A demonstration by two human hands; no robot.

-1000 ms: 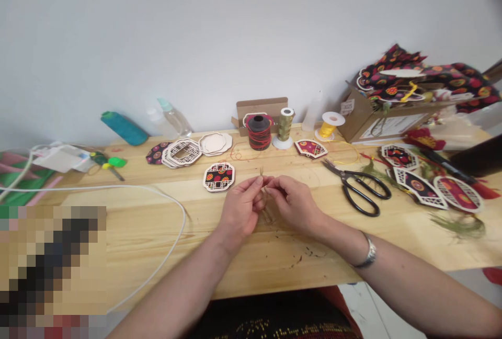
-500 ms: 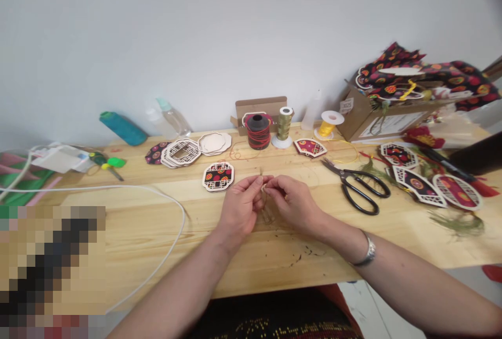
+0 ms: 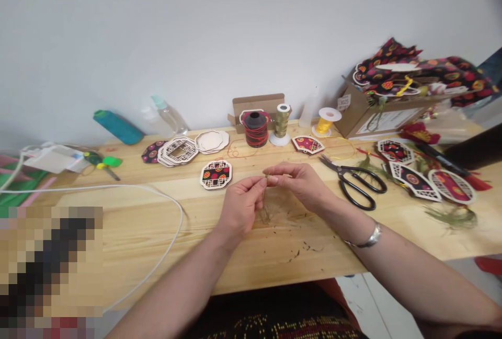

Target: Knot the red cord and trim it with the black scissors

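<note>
My left hand (image 3: 242,207) and my right hand (image 3: 298,182) meet over the middle of the wooden table (image 3: 274,247). Both pinch a thin olive-green bundle of thread (image 3: 265,198) that hangs between the fingertips; my right hand grips its top, my left hand grips it slightly lower. A square wooden lattice ornament (image 3: 216,173) with red and black fabric lies just left of my hands. Black scissors (image 3: 355,181) lie to the right. My right wrist wears a silver bracelet (image 3: 367,237).
Spools of red-black (image 3: 255,129), gold-green (image 3: 281,122) and yellow (image 3: 326,122) thread stand at the back. A stack of lattice pieces (image 3: 178,151), a teal spool (image 3: 117,126), a white cable (image 3: 129,188), a cardboard box of fabric (image 3: 382,109) and finished ornaments (image 3: 427,179) surround the work area.
My right hand has lifted and drawn the top of the thread bundle up and to the right, away from my left hand. The view has shifted slightly.
</note>
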